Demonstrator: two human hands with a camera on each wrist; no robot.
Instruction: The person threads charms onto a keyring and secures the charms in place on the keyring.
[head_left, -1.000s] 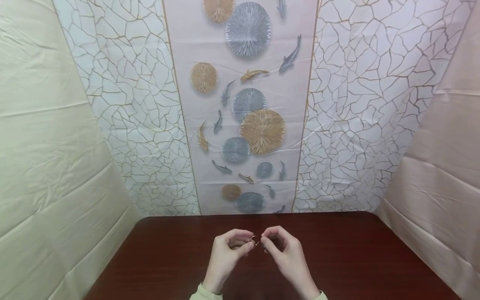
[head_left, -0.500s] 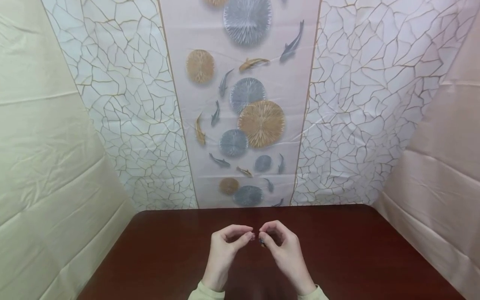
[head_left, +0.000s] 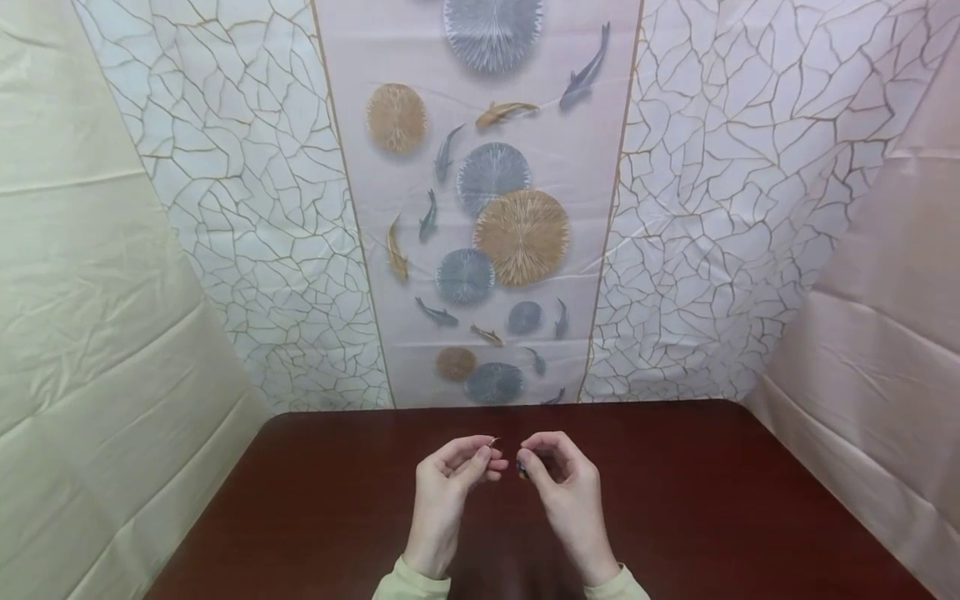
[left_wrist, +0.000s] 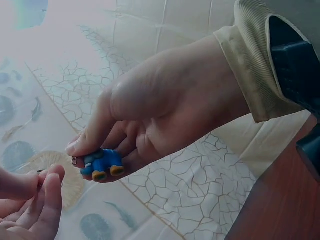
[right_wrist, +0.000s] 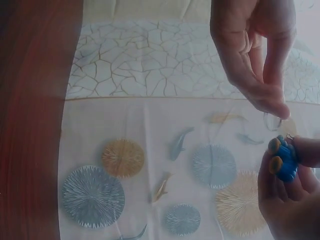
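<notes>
My left hand [head_left: 446, 492] pinches a thin metal ring [right_wrist: 271, 121] between thumb and index finger, with its other fingers slightly spread. In my right hand [head_left: 573, 487] is a small blue figurine [left_wrist: 106, 161] with orange-yellow feet, gripped between thumb and curled fingers. A tiny metal eyelet [left_wrist: 74, 160] sticks out of the figurine beside the right thumb tip. The ring and the eyelet are apart, a small gap between them in the right wrist view. Both hands are held up above the table, fingertips facing each other. The head view shows only a bit of the figurine.
Under the hands is a dark red-brown table [head_left: 337, 500] with rounded far corners. A patterned cloth [head_left: 502, 333] with fish and round shapes hangs behind it. Plain pale cloths [head_left: 112, 333] close off both sides.
The left fingertips have drawn back a little from the right hand, and the pinched ring now points up. The right hand keeps its grip on the figurine. The head view has tilted slightly down.
</notes>
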